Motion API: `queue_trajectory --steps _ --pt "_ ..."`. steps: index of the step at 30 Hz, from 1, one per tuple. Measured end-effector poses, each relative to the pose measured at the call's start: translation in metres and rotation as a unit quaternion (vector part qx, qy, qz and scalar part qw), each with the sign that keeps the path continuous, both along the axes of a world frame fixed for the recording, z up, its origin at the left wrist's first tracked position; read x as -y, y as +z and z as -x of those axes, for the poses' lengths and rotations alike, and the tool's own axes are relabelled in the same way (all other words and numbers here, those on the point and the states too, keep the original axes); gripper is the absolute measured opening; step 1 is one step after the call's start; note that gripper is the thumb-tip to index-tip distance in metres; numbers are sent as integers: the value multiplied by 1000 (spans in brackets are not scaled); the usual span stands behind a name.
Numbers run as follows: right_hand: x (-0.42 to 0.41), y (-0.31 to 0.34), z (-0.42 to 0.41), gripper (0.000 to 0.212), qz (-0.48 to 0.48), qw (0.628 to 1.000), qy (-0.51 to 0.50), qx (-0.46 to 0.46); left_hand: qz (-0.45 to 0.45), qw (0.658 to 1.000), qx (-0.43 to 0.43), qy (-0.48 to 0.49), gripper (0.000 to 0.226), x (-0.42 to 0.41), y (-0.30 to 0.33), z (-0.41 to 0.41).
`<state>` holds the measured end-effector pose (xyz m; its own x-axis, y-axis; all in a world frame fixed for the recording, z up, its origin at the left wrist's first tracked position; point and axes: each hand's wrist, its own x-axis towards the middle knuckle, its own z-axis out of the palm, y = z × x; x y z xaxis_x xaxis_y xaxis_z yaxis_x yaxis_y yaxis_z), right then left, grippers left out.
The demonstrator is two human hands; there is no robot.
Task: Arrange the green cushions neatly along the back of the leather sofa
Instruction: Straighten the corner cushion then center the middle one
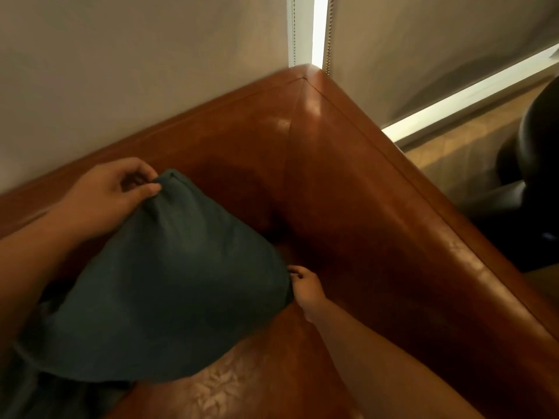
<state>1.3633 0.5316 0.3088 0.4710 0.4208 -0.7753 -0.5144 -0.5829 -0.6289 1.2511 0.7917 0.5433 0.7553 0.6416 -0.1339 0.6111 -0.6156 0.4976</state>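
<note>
Green cushion (169, 276), unlabelled, pinched at opposite corners by left hand (112, 192) and right hand (305, 287) fingers.

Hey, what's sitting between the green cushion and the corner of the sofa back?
Nothing: in the head view only bare brown leather of the sofa shows between the green cushion and the corner, though that stretch is shadowed.

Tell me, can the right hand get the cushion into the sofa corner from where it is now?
Probably yes. The right hand already grips the green cushion at its right corner, the left hand pinches its top corner, and the leather sofa corner behind it shows nothing in the way.
</note>
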Motion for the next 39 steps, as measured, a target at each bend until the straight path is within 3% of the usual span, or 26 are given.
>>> queue_trajectory --steps 4,6,8,10,12,15,19,23,27,30,32,34,37,39 --pt "11 3 0 25 -20 997 77 10 -61 998 5 -8 13 23 14 -20" --pt "16 2 3 21 -14 994 103 39 -185 977 54 -92 28 57 17 -45" --pt "17 3 7 19 -23 992 99 71 -204 952 65 -218 30 100 -2 -75" --pt "19 8 10 29 -50 991 72 99 -118 942 -68 -306 23 142 -43 -97" --pt "22 10 12 32 -84 990 48 105 -45 905 -253 -339 28 166 -92 -100" --pt "31 3 16 23 -98 994 -37 31 -115 849 -359 -370 44 169 -143 -78" --pt "50 -9 18 16 -123 962 -202 -134 -217 829 -294 -423 28 165 -157 -56" --pt "52 -15 21 14 -136 924 -301 -190 -236 848 -229 -416 17 163 -159 -48" --pt "42 -10 11 23 -113 972 -201 -53 -240 851 -216 -414 12 160 -156 -46" --pt "41 -17 2 21 -113 987 -114 18 -251 854 -209 -405 24 159 -157 -45" --pt "47 -23 3 14 -81 990 -115 21 -258 863 -185 -394 25 159 -156 -45" --pt "49 -27 10 14 -68 980 -184 -16 -265 867 -174 -384 25 157 -158 -48" --pt "47 -27 22 14 -94 964 -247 -37 -280 869 -203 -353 36 151 -152 -50" --pt "46 -32 24 20 -61 976 -209 26 -295 866 -198 -352 27 149 -149 -48"
